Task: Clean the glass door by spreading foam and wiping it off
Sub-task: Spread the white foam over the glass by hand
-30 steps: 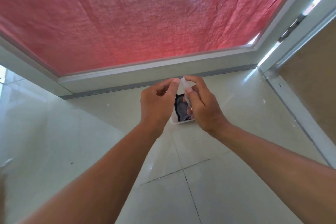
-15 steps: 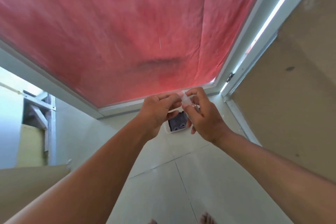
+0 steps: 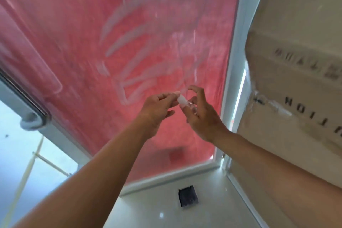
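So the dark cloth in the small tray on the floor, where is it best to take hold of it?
Probably from straight above: pinch the bunched middle of the dark cloth, since the white tray walls close off its sides. Both hands are busy now; the left hand and right hand hold a small clear bottle.

The glass door (image 3: 129, 52) is big and see-through, with red cloth showing behind it. It has a white frame (image 3: 234, 61) around it. White foam streaks (image 3: 127, 40) curve across the glass in long smears, and some thin drips run down. A small clear bottle with a white cap (image 3: 182, 100) is up in front of the glass. On the shiny floor, near the bottom of the door, lies a dark cloth in a white tray (image 3: 187, 197).
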Tool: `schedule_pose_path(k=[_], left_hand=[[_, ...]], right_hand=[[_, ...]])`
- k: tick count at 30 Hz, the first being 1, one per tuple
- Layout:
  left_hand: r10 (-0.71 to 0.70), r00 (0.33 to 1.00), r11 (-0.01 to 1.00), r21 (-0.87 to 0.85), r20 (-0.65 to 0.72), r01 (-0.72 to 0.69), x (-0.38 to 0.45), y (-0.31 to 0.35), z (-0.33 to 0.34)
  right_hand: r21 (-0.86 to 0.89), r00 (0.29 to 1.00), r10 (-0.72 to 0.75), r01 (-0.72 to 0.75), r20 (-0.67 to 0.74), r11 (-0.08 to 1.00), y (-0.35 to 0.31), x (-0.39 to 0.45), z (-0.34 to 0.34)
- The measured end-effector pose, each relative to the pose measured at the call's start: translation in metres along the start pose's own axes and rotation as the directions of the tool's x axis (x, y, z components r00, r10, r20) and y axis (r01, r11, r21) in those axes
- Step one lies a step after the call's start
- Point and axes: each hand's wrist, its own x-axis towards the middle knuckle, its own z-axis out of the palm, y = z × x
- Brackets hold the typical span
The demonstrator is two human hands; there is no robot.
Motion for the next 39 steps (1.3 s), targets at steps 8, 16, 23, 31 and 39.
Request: schedule_pose_path(k=[8,16,23,31,39], left_hand=[[0.200,0.978,0.979,0.055,-0.052,-0.198,-0.033,0.174,0.010],[0.428,0.891,0.903,0.118,-0.150,-0.414,-0.033,0.315,-0.008],[0.881,0.473,0.316,0.788,-0.036,-0.529,0.004,0.413,-0.076],[0.974,0.128,-0.158,0.964,0.188,-0.215,0.041,0.556,-0.136],[0.975,0.023,-0.219,0.970,0.223,-0.105,0.063,0.626,-0.146]], right_hand=[[-0.182,0.957,-0.280,0.262,-0.077,0.948,-0.131,0.075,-0.072],[-0.370,0.844,-0.483,0.382,-0.233,0.846,-0.235,0.169,-0.105],[-0.428,0.742,-0.607,0.469,-0.283,0.773,-0.314,0.265,-0.119],[-0.489,0.605,-0.682,0.485,-0.412,0.725,-0.416,0.371,-0.163],[-0.530,0.509,-0.725,0.496,-0.464,0.688,-0.493,0.427,-0.212]])
